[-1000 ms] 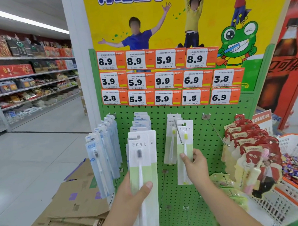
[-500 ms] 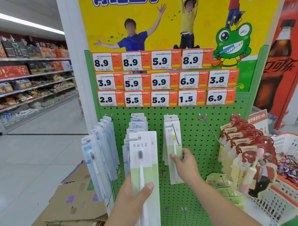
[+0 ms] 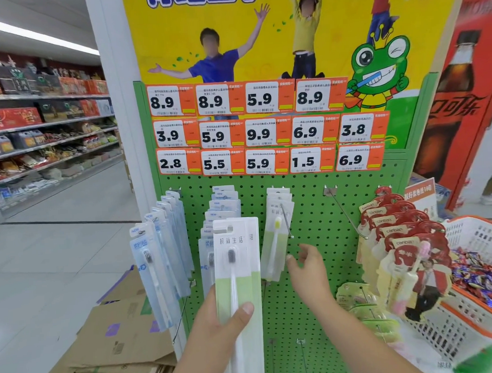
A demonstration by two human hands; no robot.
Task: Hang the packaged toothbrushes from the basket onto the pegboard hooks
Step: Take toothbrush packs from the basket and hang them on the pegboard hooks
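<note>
While hanging: right hand [image 3: 307, 271] was loose and empty, just beside the hung packs [image 3: 278, 235] on the middle hook [image 3: 287, 222].
Left hand: [image 3: 217, 325] gripped a stack of packs [image 3: 237, 271], looked like two or three, low in front of the pegboard [image 3: 320, 225].
Tip: I'd peel off one pack, line its hole up with the hook tip, slide it back.
Price tags: fourteen.
Bare top-row hooks: one [image 3: 344, 213].
Basket [image 3: 478, 238]: far right, sweets in it.

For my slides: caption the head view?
Left hand holds toothbrush packs; right hand open beside the pegboard.
</note>
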